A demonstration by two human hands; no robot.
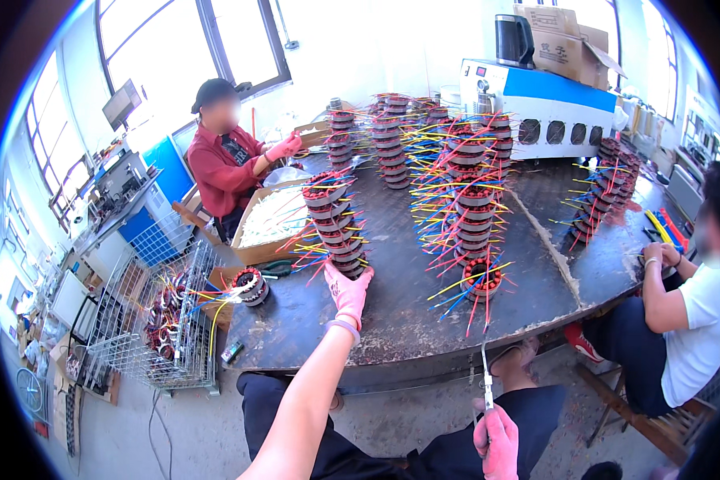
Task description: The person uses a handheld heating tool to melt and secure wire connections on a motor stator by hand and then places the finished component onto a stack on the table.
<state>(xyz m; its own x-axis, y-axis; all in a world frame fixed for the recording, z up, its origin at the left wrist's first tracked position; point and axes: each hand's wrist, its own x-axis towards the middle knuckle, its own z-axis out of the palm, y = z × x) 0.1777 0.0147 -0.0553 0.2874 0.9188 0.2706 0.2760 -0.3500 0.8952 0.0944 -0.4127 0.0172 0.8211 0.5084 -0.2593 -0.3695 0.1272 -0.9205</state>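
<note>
In a pink glove, my left hand point(348, 292) grips the foot of a tall stack of wound motor stators point(332, 216) with red, yellow and blue wire ends sticking out. My right hand point(498, 444), also gloved in pink, is closed round a slim tool point(488, 384) with a thin metal shaft, held upright past the table's front edge; its exact kind is unclear. Just beyond the tool's tip, a single stator point(482, 278) lies at the front of another stack point(472, 200). A stator with white on its top point(250, 286) sits left of my left hand.
Dark-handled pliers point(278, 268) and a box of white pieces point(276, 216) are at the left. More stator stacks point(390, 144) stand behind. A wire cage point(156, 320) adjoins the table point(360, 336). One person point(232, 168) works across at left, another point(680, 320) sits at right.
</note>
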